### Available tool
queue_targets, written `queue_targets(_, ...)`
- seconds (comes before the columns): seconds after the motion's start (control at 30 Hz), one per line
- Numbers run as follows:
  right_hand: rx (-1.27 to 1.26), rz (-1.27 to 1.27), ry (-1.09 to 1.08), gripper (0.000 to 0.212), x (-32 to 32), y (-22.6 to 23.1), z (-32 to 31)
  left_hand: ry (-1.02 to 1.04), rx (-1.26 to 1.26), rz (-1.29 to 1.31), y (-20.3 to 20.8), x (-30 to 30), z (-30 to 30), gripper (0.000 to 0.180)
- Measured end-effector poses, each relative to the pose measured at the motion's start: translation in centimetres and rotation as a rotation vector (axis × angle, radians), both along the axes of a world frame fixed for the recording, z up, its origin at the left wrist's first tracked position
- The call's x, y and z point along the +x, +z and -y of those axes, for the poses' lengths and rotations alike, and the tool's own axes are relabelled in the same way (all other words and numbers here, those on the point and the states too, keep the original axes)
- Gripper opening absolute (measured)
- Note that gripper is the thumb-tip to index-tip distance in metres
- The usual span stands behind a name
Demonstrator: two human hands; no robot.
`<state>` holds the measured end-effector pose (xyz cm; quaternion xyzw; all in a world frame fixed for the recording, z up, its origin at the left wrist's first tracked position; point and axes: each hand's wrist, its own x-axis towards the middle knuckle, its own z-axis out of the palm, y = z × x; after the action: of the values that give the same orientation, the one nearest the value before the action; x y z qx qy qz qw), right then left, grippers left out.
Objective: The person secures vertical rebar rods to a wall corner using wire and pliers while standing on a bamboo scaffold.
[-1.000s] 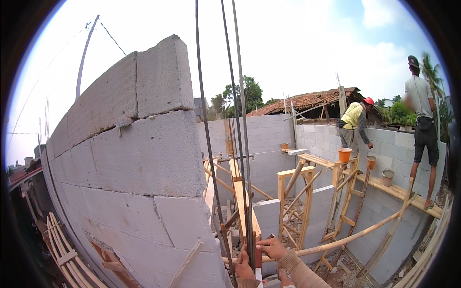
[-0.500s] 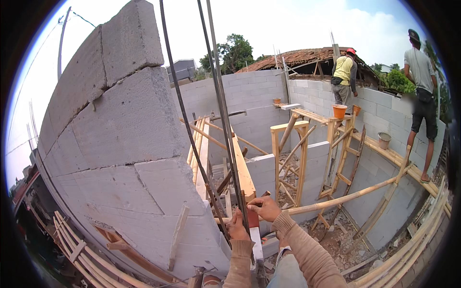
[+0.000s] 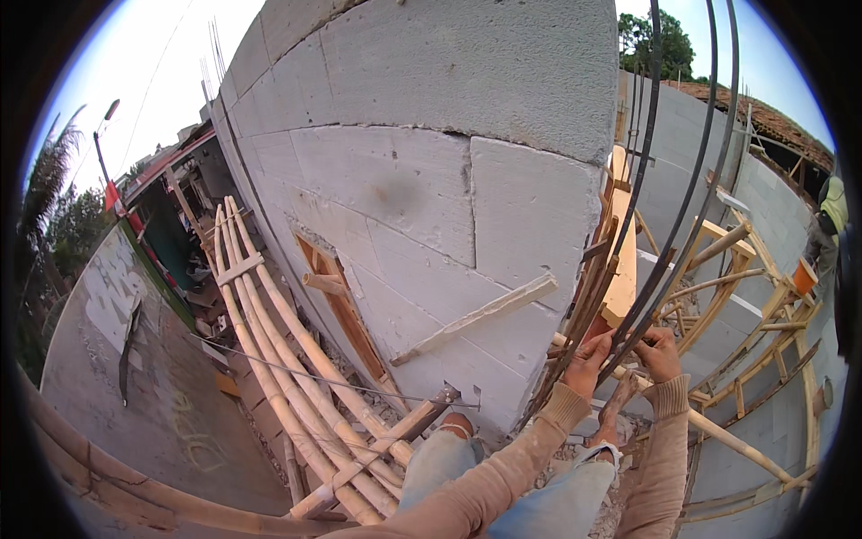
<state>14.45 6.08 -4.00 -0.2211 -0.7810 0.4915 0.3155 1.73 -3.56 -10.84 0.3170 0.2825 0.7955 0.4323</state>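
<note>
Long dark steel bars [image 3: 643,171] rise past the end of a grey block wall [image 3: 386,180], on the right of the view. At their lower part, my left hand [image 3: 588,363] is closed against the left side of the bars. My right hand [image 3: 659,353] is closed just to their right, its fingertips bent in toward the bars. Whatever the fingers pinch is too small or hidden to make out. Behind the hands stands a yellowish timber plank [image 3: 621,287]. A strip of wood [image 3: 476,316] slants across the wall face left of my hands.
Several bamboo poles [image 3: 269,332] run along the wall's left side, tied with crosspieces. My bare foot [image 3: 614,409] is below my hands, among bamboo and rubble. Bamboo scaffolding [image 3: 763,287] fills the right, with an orange bucket [image 3: 804,277] and a co-worker [image 3: 833,211] at the edge.
My view has swung left and down, so the wall and bamboo poles fill more of it. Both hands stay at the steel bars, now further right in view.
</note>
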Motion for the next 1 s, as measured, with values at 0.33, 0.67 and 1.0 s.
queue_targets(0.33,-0.013,-0.055,-0.067,0.016,-1.5,0.8,0.3,-0.064,0.006,0.089,-2.7,-1.4,-2.8,0.031)
queue_targets(0.67,0.137,-0.114,-0.127,0.006,-1.7,-0.4,-0.3,0.059,0.108,-0.075,-2.2,-1.0,-3.3,0.017)
queue_targets(1.0,0.197,-0.074,-0.095,0.013,-0.9,-0.1,2.2,0.021,0.173,-0.031,-2.5,-1.3,-3.5,0.014)
